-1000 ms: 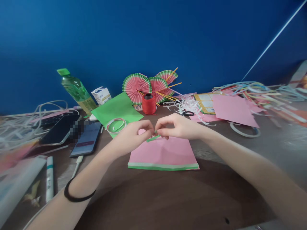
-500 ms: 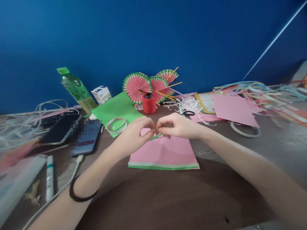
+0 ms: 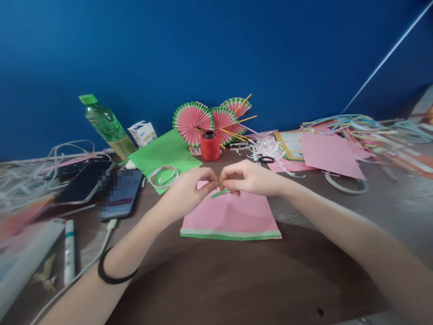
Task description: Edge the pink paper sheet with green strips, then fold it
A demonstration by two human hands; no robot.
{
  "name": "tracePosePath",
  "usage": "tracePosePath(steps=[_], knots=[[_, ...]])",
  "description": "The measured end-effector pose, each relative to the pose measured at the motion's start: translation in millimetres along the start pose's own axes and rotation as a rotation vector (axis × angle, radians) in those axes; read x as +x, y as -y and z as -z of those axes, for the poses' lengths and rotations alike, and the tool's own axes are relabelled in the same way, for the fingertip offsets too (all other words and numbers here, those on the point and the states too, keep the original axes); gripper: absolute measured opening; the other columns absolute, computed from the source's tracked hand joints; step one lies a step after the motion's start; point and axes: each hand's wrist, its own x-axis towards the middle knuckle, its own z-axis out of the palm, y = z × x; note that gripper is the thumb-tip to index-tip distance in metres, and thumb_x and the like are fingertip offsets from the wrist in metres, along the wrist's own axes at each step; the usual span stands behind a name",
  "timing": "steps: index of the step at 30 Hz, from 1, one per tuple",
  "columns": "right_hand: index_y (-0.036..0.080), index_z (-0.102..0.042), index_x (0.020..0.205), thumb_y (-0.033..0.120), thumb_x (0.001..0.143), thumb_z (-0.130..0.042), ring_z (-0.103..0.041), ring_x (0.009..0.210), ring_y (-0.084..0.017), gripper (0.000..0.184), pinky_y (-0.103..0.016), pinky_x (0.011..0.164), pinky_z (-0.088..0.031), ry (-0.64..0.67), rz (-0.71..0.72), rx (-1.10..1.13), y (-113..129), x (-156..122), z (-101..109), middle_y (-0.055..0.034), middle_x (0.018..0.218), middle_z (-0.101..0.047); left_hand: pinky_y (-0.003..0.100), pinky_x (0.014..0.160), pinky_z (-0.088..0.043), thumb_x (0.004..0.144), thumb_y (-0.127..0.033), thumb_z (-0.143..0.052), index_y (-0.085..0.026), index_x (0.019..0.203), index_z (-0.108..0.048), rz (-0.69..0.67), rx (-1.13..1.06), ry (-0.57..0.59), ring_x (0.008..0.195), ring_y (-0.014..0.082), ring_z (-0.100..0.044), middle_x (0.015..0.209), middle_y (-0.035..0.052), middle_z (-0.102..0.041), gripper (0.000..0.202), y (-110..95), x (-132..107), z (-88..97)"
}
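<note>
My left hand (image 3: 192, 189) and my right hand (image 3: 252, 179) meet fingertip to fingertip over a sheet of pink paper (image 3: 233, 214). Both are closed in a pinch. A narrow green paper strip (image 3: 219, 194) shows just under the fingertips, and a small bit of green appears between them. Fingers hide the rest of the strip. The pink sheet lies flat, its near edge banded in white and green.
Behind stand a red thread spool (image 3: 210, 146) and pleated paper fans (image 3: 192, 123). At left are green paper (image 3: 172, 151), a tape roll (image 3: 163, 177), a phone (image 3: 123, 196), a marker (image 3: 69, 253) and a bottle (image 3: 106, 124). Black-handled scissors (image 3: 266, 160) lie among white scraps.
The left fingertips have shifted down slightly, and more of the green strip shows below them. The right hand stays almost in place.
</note>
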Motion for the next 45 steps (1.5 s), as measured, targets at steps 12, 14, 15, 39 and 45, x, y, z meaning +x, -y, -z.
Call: tracePosePath(steps=[12,14,15,39,45], knots=[[0.014,-0.058,0.076,0.020,0.076,-0.047,-0.049,0.052,-0.007,0.012,-0.021,0.054,-0.039,-0.014,-0.006,0.011,-1.8,0.6,-1.8,0.0029,0.056,-0.053,0.025,0.065,-0.040,0.074,-0.017,-0.044,-0.018,0.072,-0.056,-0.030,0.054,-0.074,0.066,0.0123,-0.053,0.070,-0.0019,-0.062,0.012,-0.3,-0.7,-5.4],[0.014,-0.059,0.076,0.020,0.077,-0.047,-0.049,0.052,-0.007,0.012,-0.021,0.055,-0.039,-0.012,0.000,0.007,-1.7,0.4,-0.8,0.0030,0.056,-0.053,0.025,0.065,-0.040,0.074,-0.016,-0.043,-0.018,0.072,-0.055,-0.022,0.030,-0.072,0.066,0.0120,-0.053,0.071,-0.0021,-0.062,0.012,-1.3,-0.6,-5.3],[0.014,-0.059,0.077,0.020,0.077,-0.047,-0.049,0.052,-0.007,0.013,-0.021,0.055,-0.039,-0.010,0.002,0.005,-1.7,0.3,-0.3,0.0030,0.056,-0.053,0.025,0.065,-0.040,0.074,-0.017,-0.043,-0.018,0.072,-0.055,-0.019,0.021,-0.069,0.066,0.0119,-0.053,0.071,-0.0022,-0.062,0.013,-1.9,-0.5,-5.0],[0.014,-0.056,0.076,0.019,0.076,-0.046,-0.048,0.053,-0.008,0.012,-0.020,0.053,-0.039,-0.014,-0.008,-0.037,-0.6,-0.7,-3.1,0.0019,0.058,-0.053,0.026,0.064,-0.040,0.073,-0.017,-0.046,-0.018,0.071,-0.058,-0.014,0.088,-0.085,0.066,0.0136,-0.054,0.071,-0.0014,-0.063,0.012,-1.1,-0.6,-6.8],[0.014,-0.057,0.078,0.019,0.077,-0.045,-0.047,0.052,-0.008,0.013,-0.020,0.054,-0.038,-0.014,-0.008,-0.054,-2.2,-0.7,-1.2,0.0021,0.058,-0.052,0.026,0.067,-0.040,0.077,-0.021,-0.047,-0.019,0.072,-0.060,-0.007,0.058,-0.068,0.067,0.0130,-0.054,0.072,-0.0020,-0.064,0.014,-1.0,-0.3,-3.5]])
